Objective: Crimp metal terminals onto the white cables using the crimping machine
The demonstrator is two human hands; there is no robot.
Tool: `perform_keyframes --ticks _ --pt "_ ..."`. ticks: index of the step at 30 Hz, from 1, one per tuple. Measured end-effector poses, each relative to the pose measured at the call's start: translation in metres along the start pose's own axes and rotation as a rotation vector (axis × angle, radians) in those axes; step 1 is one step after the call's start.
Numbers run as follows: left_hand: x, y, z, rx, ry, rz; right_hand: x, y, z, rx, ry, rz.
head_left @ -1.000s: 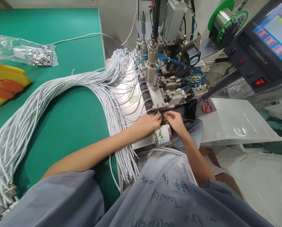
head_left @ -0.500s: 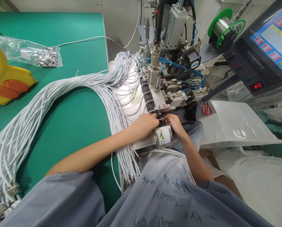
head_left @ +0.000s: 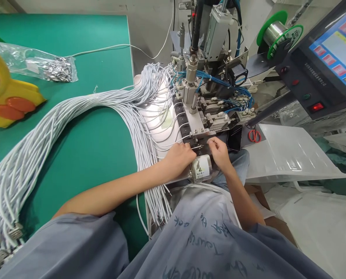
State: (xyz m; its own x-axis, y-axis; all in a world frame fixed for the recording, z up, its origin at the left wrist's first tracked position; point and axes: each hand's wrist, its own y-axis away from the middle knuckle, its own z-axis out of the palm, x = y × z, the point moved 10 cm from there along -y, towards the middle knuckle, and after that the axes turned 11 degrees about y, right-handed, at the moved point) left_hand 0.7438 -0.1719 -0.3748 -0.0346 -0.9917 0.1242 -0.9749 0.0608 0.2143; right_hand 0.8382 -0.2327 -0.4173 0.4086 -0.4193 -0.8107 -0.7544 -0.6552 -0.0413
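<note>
My left hand [head_left: 180,159] is closed round a white cable whose stripped end [head_left: 200,147] sticks out to the right past my fingers, over the dark front fixture [head_left: 193,140] of the soldering machine [head_left: 191,93]. Just right of that end, my right hand [head_left: 220,154] is curled, thumb and forefinger pinched together. Whatever they may hold is too small to make out. Several white cables [head_left: 164,133] run from the left into slots along the machine's edge. Right below my hands sits a clear container [head_left: 202,167] with a printed label.
A thick bundle of white cables [head_left: 82,104] crosses the green mat [head_left: 103,147]. On the mat lie a bag of metal connectors [head_left: 58,69] and a yellow duck-shaped object [head_left: 11,93]. To the right are a phone [head_left: 234,137], red scissors [head_left: 254,135], a solder spool [head_left: 277,34] and a control panel [head_left: 312,83].
My right hand has drawn back to the right, away from the cable end. My left hand has shifted slightly down, still on the cable.
</note>
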Motion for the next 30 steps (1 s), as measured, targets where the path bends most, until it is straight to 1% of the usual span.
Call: perform_keyframes --ticks 2,4,7,9,11,13,14,15,16,19,21,24,27,28,30 --pt "0.0 0.002 -0.005 -0.01 -0.004 -0.013 -0.015 0.01 0.005 -0.079 0.041 -0.072" --pt "0.0 0.004 -0.01 -0.016 0.001 -0.018 -0.026 0.019 0.012 -0.161 0.134 -0.133" --pt "0.0 0.008 -0.014 -0.01 0.025 -0.011 -0.032 0.025 0.013 -0.18 0.293 -0.177" --pt "-0.001 0.01 -0.013 -0.01 0.047 -0.013 -0.037 0.026 0.006 -0.124 0.343 -0.195" --pt "-0.005 0.011 -0.01 -0.011 0.067 -0.032 -0.043 0.031 -0.009 0.01 0.321 -0.191" --pt "-0.012 0.01 -0.01 -0.001 0.074 -0.082 -0.05 0.044 -0.025 0.161 0.257 -0.167" --pt "-0.018 0.009 -0.011 0.012 0.069 -0.122 -0.053 0.052 -0.025 0.188 0.222 -0.158" --pt "-0.023 0.009 -0.012 0.029 0.062 -0.163 -0.056 0.061 -0.02 0.165 0.192 -0.154" --pt "-0.028 0.008 -0.014 0.043 0.057 -0.195 -0.06 0.069 -0.007 0.097 0.167 -0.153" --pt "-0.035 0.005 -0.014 0.044 0.058 -0.223 -0.069 0.092 0.045 -0.192 0.115 -0.161" --pt "-0.038 0.003 -0.013 0.02 0.064 -0.222 -0.078 0.096 0.074 -0.299 0.084 -0.186" --pt "-0.04 0.003 -0.016 0.013 0.074 -0.232 -0.093 0.084 0.103 -0.361 0.098 -0.212" --pt "-0.036 0.005 -0.024 0.041 0.113 -0.235 -0.097 0.066 0.127 -0.416 0.187 -0.196" --pt "-0.033 0.006 -0.026 0.052 0.132 -0.232 -0.098 0.061 0.132 -0.406 0.195 -0.198" --pt "-0.024 0.008 -0.029 0.067 0.183 -0.198 -0.097 0.057 0.134 -0.345 0.166 -0.224"
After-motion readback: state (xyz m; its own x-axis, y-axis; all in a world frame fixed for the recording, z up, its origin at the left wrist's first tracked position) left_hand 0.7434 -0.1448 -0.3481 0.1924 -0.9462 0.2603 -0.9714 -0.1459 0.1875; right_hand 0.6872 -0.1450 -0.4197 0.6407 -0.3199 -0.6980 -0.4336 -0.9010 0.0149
